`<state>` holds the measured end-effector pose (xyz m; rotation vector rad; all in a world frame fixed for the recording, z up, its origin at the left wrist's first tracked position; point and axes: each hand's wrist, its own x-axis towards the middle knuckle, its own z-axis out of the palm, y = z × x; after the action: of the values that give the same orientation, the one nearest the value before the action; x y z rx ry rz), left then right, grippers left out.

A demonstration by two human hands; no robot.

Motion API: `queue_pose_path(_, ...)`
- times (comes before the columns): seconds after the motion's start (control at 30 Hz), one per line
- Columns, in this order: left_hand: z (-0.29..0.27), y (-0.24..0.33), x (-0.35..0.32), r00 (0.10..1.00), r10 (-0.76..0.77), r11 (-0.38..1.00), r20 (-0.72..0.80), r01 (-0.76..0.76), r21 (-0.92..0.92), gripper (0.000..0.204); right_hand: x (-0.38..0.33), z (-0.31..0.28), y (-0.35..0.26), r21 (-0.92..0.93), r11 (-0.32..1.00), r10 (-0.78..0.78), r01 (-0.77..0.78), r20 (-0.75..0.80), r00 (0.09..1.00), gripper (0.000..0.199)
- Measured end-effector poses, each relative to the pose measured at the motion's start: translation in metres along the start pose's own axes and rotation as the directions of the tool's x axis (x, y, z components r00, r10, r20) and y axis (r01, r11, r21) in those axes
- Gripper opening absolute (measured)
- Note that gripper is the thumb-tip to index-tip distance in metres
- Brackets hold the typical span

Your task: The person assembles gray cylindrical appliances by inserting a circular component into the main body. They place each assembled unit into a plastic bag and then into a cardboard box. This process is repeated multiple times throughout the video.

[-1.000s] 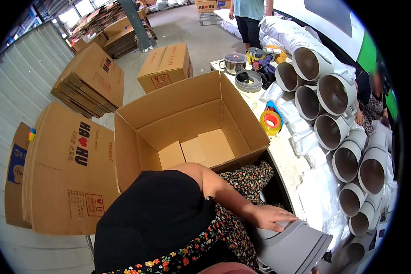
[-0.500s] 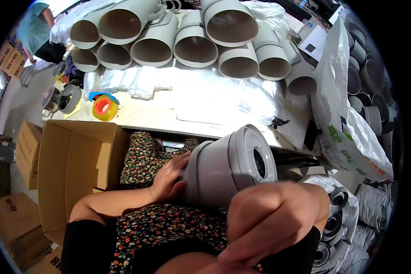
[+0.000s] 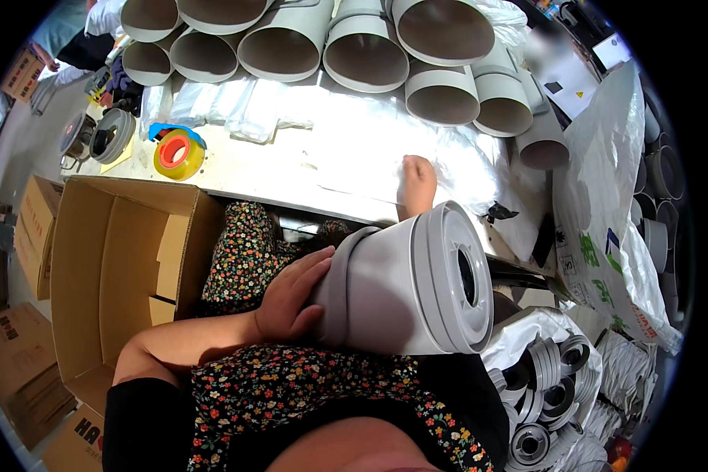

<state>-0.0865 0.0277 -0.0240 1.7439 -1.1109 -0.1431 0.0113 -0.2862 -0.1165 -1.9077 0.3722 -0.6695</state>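
A pale grey tube (image 3: 385,291) with a ringed grey end cap (image 3: 460,275) lies across my lap, the cap facing right. My left hand (image 3: 291,297) grips the tube's open left end, fingers spread over its rim. My right hand (image 3: 417,182) reaches past the tube onto the white table (image 3: 252,169) and rests on a clear plastic sheet (image 3: 370,161). Its fingers are turned away from me, so its grip is hidden. My flowered clothing shows under the tube.
An open, empty cardboard box (image 3: 126,259) stands at my left. A yellow tape roll (image 3: 178,153) lies on the table, with stacked wide tubes (image 3: 362,51) behind. A white printed sack (image 3: 606,236) and a bag of grey ring caps (image 3: 543,393) are at my right. Flat cartons (image 3: 16,370) lie lower left.
My right hand has left the tube's near side and reached forward onto the plastic on the table. The left hand stays on the tube's end.
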Motion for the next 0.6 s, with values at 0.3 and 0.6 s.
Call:
queue_pose_path(0.3,0.005,0.012,0.002,0.945,-0.323,0.784,-0.060,0.232,-0.575,0.041,-0.052,-0.031,-0.113,0.684,0.657,0.065,-0.319,0.369,0.927,0.025)
queue_pose_path(0.6,0.019,-0.016,0.142,0.931,-0.291,0.883,-0.221,0.172,-0.437,0.016,-0.047,-0.045,-0.132,0.247,0.892,0.292,-0.378,0.324,0.900,0.025)
